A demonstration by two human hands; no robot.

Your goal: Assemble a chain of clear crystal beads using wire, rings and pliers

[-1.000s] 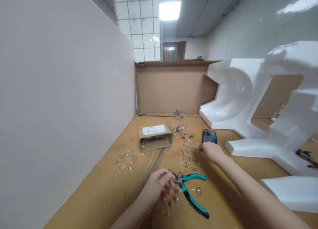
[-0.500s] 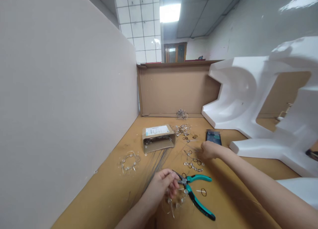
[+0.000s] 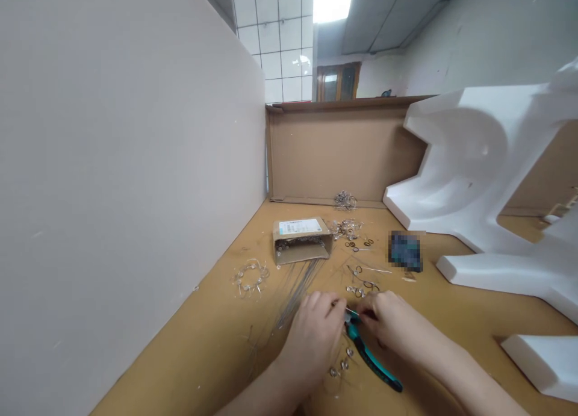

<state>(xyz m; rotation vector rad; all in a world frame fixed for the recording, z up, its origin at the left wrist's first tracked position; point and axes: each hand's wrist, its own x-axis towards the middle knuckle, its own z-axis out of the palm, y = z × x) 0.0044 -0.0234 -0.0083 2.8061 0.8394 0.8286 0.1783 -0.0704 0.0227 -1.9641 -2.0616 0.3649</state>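
Note:
My left hand (image 3: 318,322) is closed, back upward, its fingertips pinched at the middle of the table; what they grip is mostly hidden. Facing it, my right hand (image 3: 386,316) pinches a thin pale wire (image 3: 352,312) that spans the small gap between both hands. Under the fingers lie teal-and-black pliers (image 3: 372,362), with one handle showing and the jaws mostly covered. Several clear beads on wire (image 3: 344,365) lie beside my left wrist. Beyond the hands are more clear beads (image 3: 356,291) and dark rings (image 3: 368,243).
A small open carton (image 3: 302,256) holds clear bead pieces. Grey wires (image 3: 295,292) lie in front of it, with a beaded wire ring (image 3: 250,277) to the left. A blurred-out phone (image 3: 405,250) lies right. White foam (image 3: 465,217) and a cardboard wall (image 3: 334,151) border the table.
My right hand has come back from beside the phone to meet my left hand over the pliers. My left hand has turned back upward. The view has shifted slightly left.

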